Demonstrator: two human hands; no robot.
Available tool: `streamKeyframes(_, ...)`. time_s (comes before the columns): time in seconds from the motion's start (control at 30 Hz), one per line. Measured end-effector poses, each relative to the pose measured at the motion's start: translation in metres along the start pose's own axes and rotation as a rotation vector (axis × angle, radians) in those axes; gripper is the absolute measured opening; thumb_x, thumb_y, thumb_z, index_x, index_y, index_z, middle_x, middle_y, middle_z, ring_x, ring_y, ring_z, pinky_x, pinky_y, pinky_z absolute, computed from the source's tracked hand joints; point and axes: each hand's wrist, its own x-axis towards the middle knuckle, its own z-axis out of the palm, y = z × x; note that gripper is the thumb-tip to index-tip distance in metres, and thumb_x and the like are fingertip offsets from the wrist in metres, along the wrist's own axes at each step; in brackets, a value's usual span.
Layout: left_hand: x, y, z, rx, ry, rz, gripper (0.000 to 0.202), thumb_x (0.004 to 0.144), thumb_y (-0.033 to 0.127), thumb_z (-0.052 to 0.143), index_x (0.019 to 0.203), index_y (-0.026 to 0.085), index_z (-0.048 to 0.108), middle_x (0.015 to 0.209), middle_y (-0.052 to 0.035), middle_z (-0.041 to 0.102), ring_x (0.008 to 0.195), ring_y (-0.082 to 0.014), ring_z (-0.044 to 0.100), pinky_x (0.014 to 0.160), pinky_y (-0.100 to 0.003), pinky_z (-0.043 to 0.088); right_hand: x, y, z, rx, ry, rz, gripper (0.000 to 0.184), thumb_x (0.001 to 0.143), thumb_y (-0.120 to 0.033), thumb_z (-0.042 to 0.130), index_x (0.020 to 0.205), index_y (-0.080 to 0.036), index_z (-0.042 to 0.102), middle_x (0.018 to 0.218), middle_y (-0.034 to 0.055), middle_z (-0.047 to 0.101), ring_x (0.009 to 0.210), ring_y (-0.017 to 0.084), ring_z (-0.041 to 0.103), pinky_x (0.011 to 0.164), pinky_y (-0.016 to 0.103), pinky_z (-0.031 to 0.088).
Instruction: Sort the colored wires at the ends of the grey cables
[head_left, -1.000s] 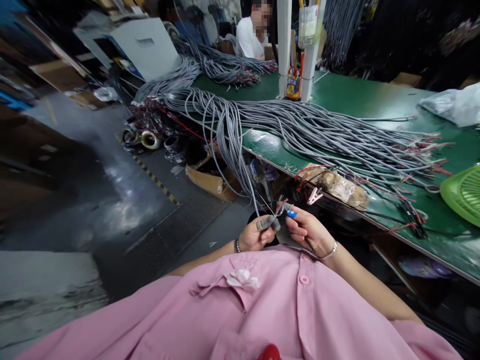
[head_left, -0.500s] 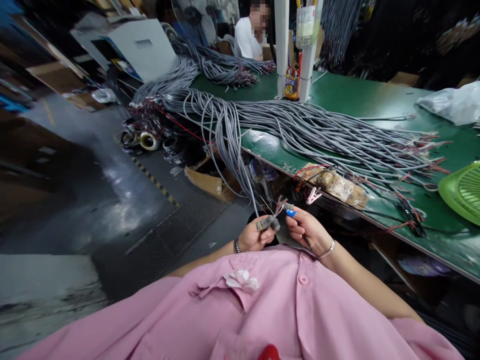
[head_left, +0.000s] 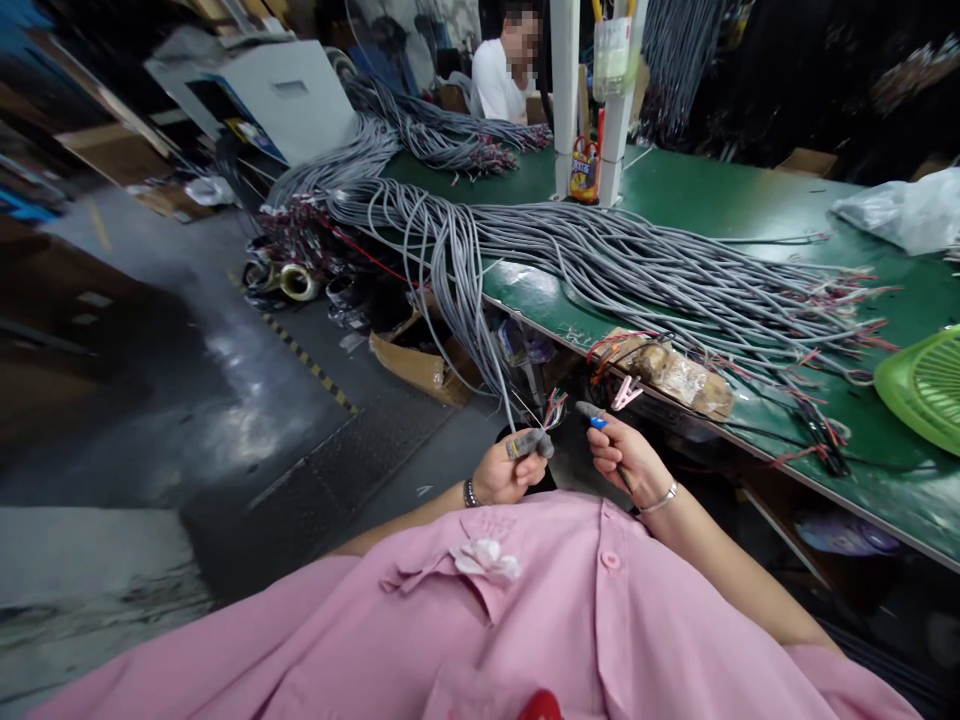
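Note:
My left hand (head_left: 510, 470) is closed around the end of a grey cable (head_left: 491, 365), pinched between grey finger cots; thin coloured wires (head_left: 555, 408) fan out above the fingers. My right hand (head_left: 626, 455) is closed on a small blue-handled tool (head_left: 600, 424), its tip a short gap to the right of the wires. The cable runs up to a big bundle of grey cables (head_left: 600, 255) that lies across the green workbench (head_left: 720, 200).
A brown taped packet (head_left: 671, 372) and a pink clip (head_left: 624, 395) sit at the bench's near edge. A green basket (head_left: 926, 385) is at right, a plastic bag (head_left: 900, 212) behind it. White posts (head_left: 566, 90) stand mid-bench. Another person sits beyond. Cardboard box (head_left: 420, 360) below.
My right hand with the blue tool has drawn away to the right from the wire ends; a gap has opened between the two hands. My left hand stays put.

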Motion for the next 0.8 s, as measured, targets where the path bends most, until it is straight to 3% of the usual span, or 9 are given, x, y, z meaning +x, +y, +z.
streamKeyframes(0.1, 0.002, -0.001, -0.001, 0.002, 0.023, -0.013, 0.022, 0.087, 0.026, 0.056, 0.079, 0.009, 0.066, 0.038, 0.0063, 0.031, 0.034, -0.0051, 0.025, 0.043, -0.021, 0.017, -0.015, -0.001, 0.015, -0.052, -0.190, 0.022, 0.016, 0.087, -0.022, 0.057, 0.084, -0.021, 0.042, 0.056, -0.0106, 0.046, 0.032, 0.000, 0.018, 0.030, 0.012, 0.017)
streamKeyframes(0.23, 0.003, -0.003, -0.001, 0.006, 0.009, -0.047, 0.023, 0.087, 0.028, 0.056, 0.080, 0.009, 0.066, 0.039, 0.0066, 0.031, 0.034, -0.0050, 0.027, 0.043, -0.021, 0.018, -0.020, -0.003, 0.029, -0.067, -0.265, 0.024, 0.016, 0.089, -0.024, 0.057, 0.084, -0.020, 0.043, 0.055, -0.0108, 0.046, 0.032, 0.000, 0.014, 0.030, 0.011, 0.018)
streamKeyframes(0.4, 0.003, -0.003, -0.004, -0.001, -0.009, -0.062, 0.020, 0.085, 0.027, 0.059, 0.081, 0.009, 0.066, 0.039, 0.0069, 0.031, 0.033, -0.0046, 0.027, 0.043, -0.021, 0.019, -0.014, -0.004, 0.034, -0.064, -0.298, 0.038, 0.008, 0.090, -0.023, 0.055, 0.095, -0.019, 0.049, 0.053, -0.0114, 0.043, 0.033, 0.001, 0.011, 0.030, 0.011, 0.018)
streamKeyframes(0.5, 0.003, -0.004, -0.007, -0.008, -0.001, -0.075, 0.021, 0.085, 0.028, 0.060, 0.081, 0.009, 0.066, 0.039, 0.0067, 0.031, 0.033, -0.0046, 0.028, 0.043, -0.021, 0.018, -0.011, -0.003, 0.035, -0.067, -0.286, 0.043, 0.016, 0.089, -0.022, 0.055, 0.104, -0.019, 0.052, 0.053, -0.0112, 0.043, 0.033, 0.001, 0.011, 0.030, 0.011, 0.017)
streamKeyframes(0.8, 0.004, -0.004, -0.007, -0.008, -0.001, -0.071, 0.021, 0.086, 0.028, 0.059, 0.081, 0.009, 0.066, 0.038, 0.0070, 0.031, 0.033, -0.0048, 0.027, 0.043, -0.021, 0.018, -0.008, -0.002, 0.036, -0.043, -0.241, 0.060, 0.017, 0.088, -0.019, 0.054, 0.105, -0.019, 0.051, 0.054, -0.0104, 0.046, 0.034, 0.001, 0.012, 0.031, 0.011, 0.016)
